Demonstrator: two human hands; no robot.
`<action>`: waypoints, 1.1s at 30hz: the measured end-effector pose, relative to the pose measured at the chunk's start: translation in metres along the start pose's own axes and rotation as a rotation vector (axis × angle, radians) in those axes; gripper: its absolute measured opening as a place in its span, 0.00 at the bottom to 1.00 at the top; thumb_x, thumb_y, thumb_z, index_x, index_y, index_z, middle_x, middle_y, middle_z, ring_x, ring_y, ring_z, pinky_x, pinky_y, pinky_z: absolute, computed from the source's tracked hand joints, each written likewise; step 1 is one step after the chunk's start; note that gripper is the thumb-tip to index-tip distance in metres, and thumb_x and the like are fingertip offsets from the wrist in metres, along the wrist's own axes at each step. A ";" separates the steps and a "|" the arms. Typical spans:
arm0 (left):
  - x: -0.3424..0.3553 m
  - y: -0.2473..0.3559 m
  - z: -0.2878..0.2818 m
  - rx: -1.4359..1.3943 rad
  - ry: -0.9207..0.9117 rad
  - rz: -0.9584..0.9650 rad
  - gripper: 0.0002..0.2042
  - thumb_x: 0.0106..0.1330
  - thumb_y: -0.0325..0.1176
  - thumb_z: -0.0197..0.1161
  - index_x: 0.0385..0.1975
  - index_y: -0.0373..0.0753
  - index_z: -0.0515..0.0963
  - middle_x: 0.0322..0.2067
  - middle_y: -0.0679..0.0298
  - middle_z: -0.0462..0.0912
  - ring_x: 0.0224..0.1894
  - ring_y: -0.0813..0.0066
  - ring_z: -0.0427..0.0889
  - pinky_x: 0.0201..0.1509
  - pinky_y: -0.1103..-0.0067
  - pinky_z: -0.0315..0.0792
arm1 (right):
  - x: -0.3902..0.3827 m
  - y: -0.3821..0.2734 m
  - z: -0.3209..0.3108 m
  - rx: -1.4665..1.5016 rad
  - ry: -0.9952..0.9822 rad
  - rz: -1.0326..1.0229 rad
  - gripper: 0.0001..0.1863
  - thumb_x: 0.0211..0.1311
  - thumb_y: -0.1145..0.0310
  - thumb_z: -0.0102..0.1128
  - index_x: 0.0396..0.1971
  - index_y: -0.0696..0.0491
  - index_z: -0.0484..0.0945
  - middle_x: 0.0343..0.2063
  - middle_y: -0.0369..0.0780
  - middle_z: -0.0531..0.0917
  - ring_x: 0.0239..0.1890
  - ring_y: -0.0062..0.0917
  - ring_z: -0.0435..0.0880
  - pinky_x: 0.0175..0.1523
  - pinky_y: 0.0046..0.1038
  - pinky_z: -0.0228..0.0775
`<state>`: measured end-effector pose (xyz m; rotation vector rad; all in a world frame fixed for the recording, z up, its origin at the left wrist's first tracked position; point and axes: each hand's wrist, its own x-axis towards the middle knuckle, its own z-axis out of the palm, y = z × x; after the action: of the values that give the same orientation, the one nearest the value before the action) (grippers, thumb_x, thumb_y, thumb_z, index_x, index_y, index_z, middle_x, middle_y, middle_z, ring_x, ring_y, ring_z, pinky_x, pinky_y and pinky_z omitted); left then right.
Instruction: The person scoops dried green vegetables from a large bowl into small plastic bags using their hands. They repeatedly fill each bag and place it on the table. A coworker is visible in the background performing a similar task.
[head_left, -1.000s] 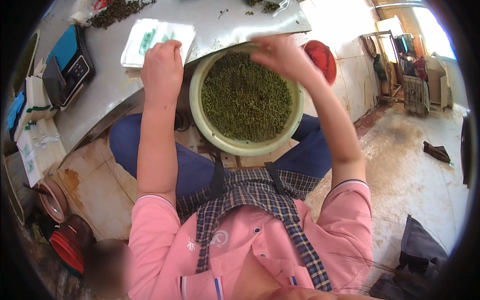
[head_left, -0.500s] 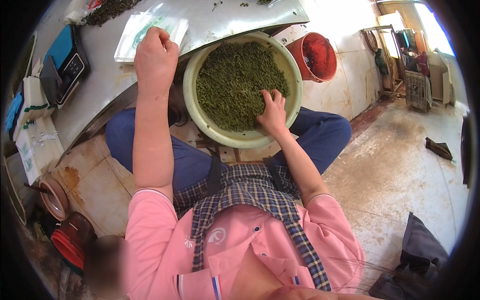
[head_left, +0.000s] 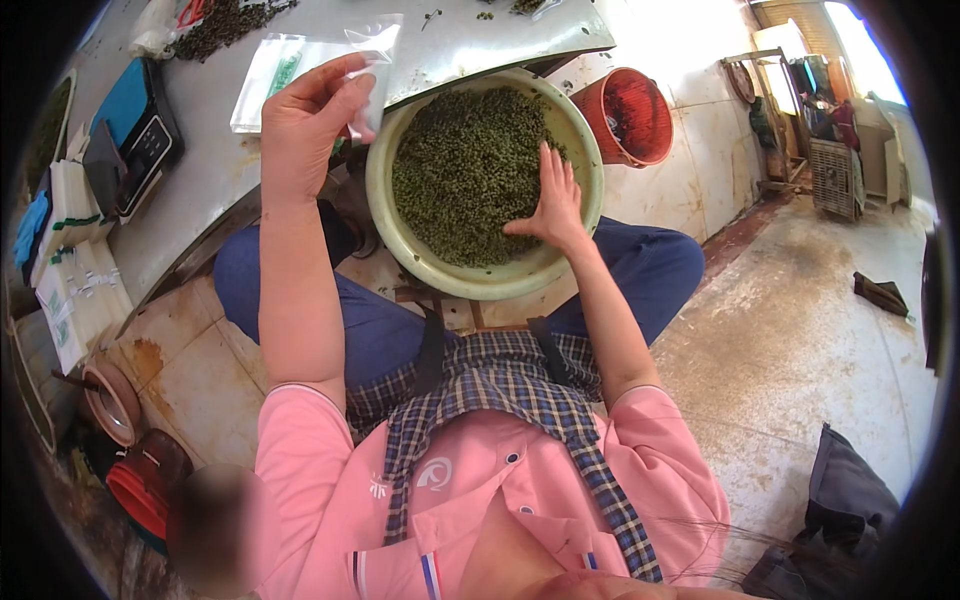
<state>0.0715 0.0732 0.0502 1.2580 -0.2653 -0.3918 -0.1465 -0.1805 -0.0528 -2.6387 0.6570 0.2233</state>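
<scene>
My left hand point(head_left: 312, 112) pinches a clear plastic bag point(head_left: 380, 40) upright above the steel table's front edge, beside a flat stack of white bags with green print point(head_left: 255, 85). My right hand point(head_left: 549, 206) rests open, fingers stretched, on small green peppercorn-like berries point(head_left: 452, 175) heaped in a round pale-green basin point(head_left: 391, 245), which sits between my knees just under the table edge.
On the steel table point(head_left: 200, 120) lie a black device with a blue top point(head_left: 145, 150), more bag stacks point(head_left: 75, 280) and loose dark berries point(head_left: 215, 25). A red bucket point(head_left: 645, 120) stands right of the basin. Racks and crates point(head_left: 835, 180) are at far right, dark cloth point(head_left: 840, 480) lower right.
A clear bag has come up in my left hand from the stack. My right hand dropped from above the basin onto the berries and has since moved farther forward, fingers spread.
</scene>
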 end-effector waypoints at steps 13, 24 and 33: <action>-0.013 -0.047 0.036 1.068 -0.172 0.139 0.10 0.60 0.31 0.59 0.41 0.42 0.80 0.25 0.53 0.83 0.29 0.53 0.83 0.37 0.66 0.77 | 0.057 -0.018 0.039 0.350 0.233 -0.192 0.27 0.33 0.73 0.72 0.42 0.48 0.80 0.47 0.42 0.78 0.55 0.41 0.74 0.58 0.38 0.68; -0.009 -0.102 0.046 1.034 -0.144 0.052 0.12 0.65 0.33 0.56 0.44 0.41 0.82 0.30 0.50 0.84 0.36 0.50 0.84 0.43 0.62 0.77 | 0.040 -0.025 -0.004 1.301 0.188 0.025 0.17 0.47 0.79 0.62 0.41 0.57 0.76 0.36 0.34 0.81 0.40 0.22 0.79 0.48 0.25 0.71; -0.006 -0.131 0.061 0.934 -0.291 -0.012 0.11 0.68 0.33 0.53 0.40 0.34 0.81 0.23 0.53 0.85 0.30 0.58 0.86 0.41 0.68 0.78 | 0.030 -0.069 -0.023 2.048 0.033 -0.152 0.18 0.49 0.88 0.53 0.38 0.51 0.70 0.45 0.38 0.75 0.55 0.32 0.74 0.60 0.37 0.65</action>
<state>0.0233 -0.0106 -0.0574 2.1156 -0.7444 -0.4809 -0.0859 -0.1470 -0.0148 -0.6808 0.2736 -0.3818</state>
